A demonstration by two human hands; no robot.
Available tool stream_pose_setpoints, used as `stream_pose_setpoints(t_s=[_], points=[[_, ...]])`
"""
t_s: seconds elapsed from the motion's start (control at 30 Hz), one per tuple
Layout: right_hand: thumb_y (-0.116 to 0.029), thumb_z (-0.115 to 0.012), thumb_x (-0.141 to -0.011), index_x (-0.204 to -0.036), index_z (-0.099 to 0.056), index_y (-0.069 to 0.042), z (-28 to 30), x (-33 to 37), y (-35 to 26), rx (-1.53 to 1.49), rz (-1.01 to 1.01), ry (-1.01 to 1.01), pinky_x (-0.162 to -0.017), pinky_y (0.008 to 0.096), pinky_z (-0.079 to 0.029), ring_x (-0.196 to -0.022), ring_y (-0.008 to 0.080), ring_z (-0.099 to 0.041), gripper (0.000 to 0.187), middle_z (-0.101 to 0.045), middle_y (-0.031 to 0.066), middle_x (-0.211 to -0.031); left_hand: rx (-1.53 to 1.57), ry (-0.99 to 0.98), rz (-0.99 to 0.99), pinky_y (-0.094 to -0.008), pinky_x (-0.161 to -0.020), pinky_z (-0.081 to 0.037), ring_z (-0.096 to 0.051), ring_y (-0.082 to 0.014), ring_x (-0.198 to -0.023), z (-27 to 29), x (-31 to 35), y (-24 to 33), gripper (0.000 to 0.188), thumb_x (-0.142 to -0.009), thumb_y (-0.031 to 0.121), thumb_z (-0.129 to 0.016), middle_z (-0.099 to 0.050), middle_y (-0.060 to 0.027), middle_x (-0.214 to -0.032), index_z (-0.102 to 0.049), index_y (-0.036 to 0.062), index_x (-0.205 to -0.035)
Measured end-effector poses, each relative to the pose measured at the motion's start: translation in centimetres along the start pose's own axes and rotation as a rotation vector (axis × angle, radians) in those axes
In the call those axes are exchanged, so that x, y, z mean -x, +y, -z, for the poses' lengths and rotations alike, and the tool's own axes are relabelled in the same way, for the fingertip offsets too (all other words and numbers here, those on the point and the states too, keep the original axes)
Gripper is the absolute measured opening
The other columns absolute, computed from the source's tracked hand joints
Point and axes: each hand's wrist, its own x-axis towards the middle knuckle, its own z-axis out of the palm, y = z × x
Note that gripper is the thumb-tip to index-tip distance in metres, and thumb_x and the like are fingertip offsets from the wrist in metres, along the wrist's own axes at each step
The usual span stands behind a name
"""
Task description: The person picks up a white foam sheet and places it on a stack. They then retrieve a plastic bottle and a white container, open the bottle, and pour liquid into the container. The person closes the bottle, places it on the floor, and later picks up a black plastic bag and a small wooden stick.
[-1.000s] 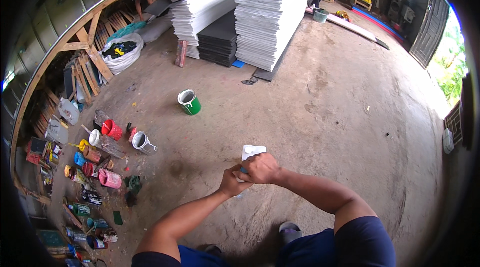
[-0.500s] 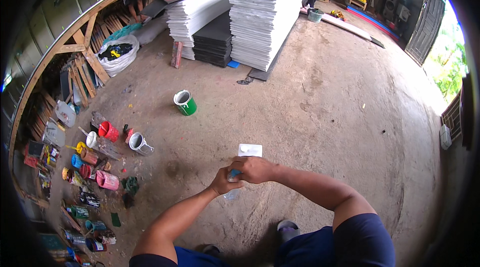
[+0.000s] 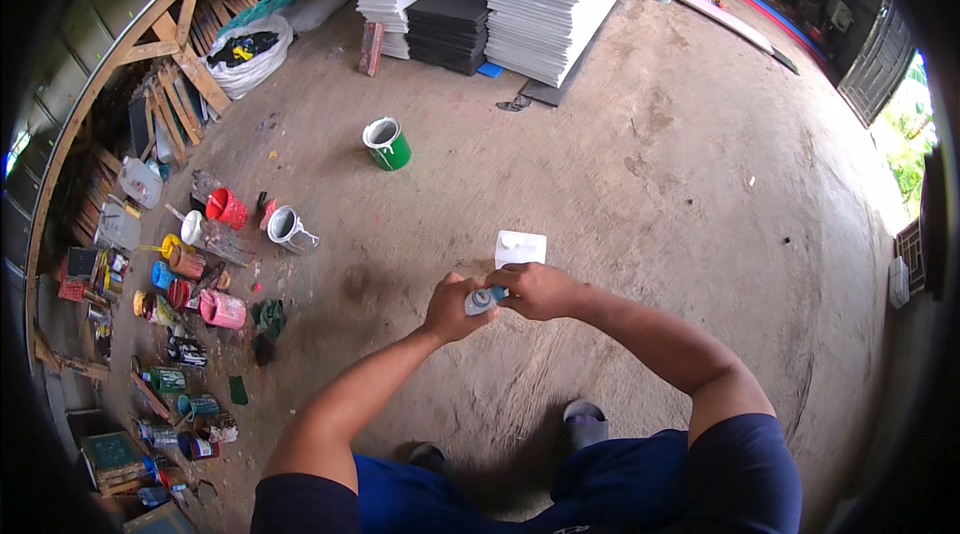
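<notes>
Left hand (image 3: 452, 308) grips a clear bottle (image 3: 479, 303), right hand (image 3: 543, 292) a blue piece (image 3: 497, 292), above stained workshop floor (image 3: 640, 204).

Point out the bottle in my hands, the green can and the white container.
Bottle (image 3: 479, 303): head view, on its clear body.
Green can (image 3: 395, 154): head view, outer wall.
White container (image 3: 524, 250): head view, white top.

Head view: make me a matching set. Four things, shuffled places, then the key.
1. clear bottle
2. white container
3. green can
4. pink pot

A. among the paint-stained containers at left
B. between the left hand and the right hand
C. on the floor, beyond and right of the grey can
D. just past the right hand, partly hidden by it

Pairs: 1-B, 2-D, 3-C, 4-A
</notes>
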Motion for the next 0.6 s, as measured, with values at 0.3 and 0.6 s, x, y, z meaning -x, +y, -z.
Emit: stream_pose_setpoints(t_s=[0.3, 0.6], points=[[-0.021, -0.065, -0.091, -0.117, -0.066, -0.006, -5.6, 6.1, 7.0, 0.214, -0.532, -0.186, -0.088, 0.0509, -0.058, -0.106, 0.0402, -0.071, 0.03, -0.073, 0.0193, -0.11, 0.0, 0.199, 0.409, -0.0442, -0.094, -0.054, -0.067, -0.0299, -0.107, -2.5, 0.3, -4.5, 0.05, -0.09, 0.053, -0.079, -0.073, -0.0115, -0.114, -0.073, 0.0156, -0.122], [-0.025, -0.06, -0.1, -0.123, -0.061, -0.008, -10.4, 9.9, 9.8, 0.321, -0.574, -0.406, -0.086, 0.0502, -0.059, -0.108, 0.0373, -0.071, 0.029, -0.069, 0.0164, -0.115, 0.173, 0.117, 0.51, -0.0444, -0.1, -0.054, -0.067, -0.0355, -0.121, -2.8, -0.2, -4.3, 0.068, -0.082, 0.046, -0.088, -0.071, -0.0191, -0.127, -0.068, 0.0113, -0.137]])
